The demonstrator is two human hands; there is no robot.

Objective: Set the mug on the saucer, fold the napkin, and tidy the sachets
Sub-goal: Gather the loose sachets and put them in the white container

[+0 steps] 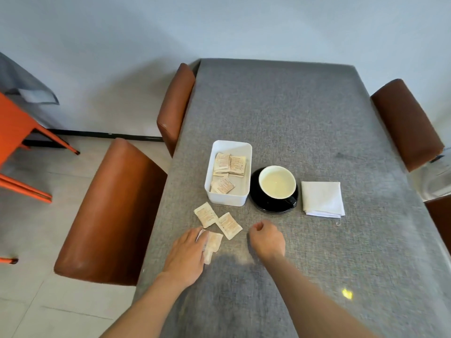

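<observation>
A black mug point(277, 182) with a cream inside stands on a black saucer point(258, 201). To its right lies a white napkin point(322, 199), folded into a square. A white box point(228, 198) to the left of the saucer holds several sachets point(229, 165). Two loose sachets point(206, 214) point(229, 225) lie on the table in front of the box. My left hand point(186, 257) rests flat on further sachets point(213, 243), with fingertips on them. My right hand point(267, 239) hovers to the right of them, loosely curled, and nothing shows in it.
The table point(280, 113) has a grey cloth. Brown padded chairs stand at its left point(109, 213) point(175, 106) and right point(406, 123) sides. An orange chair point(17, 142) stands on the tiled floor at far left.
</observation>
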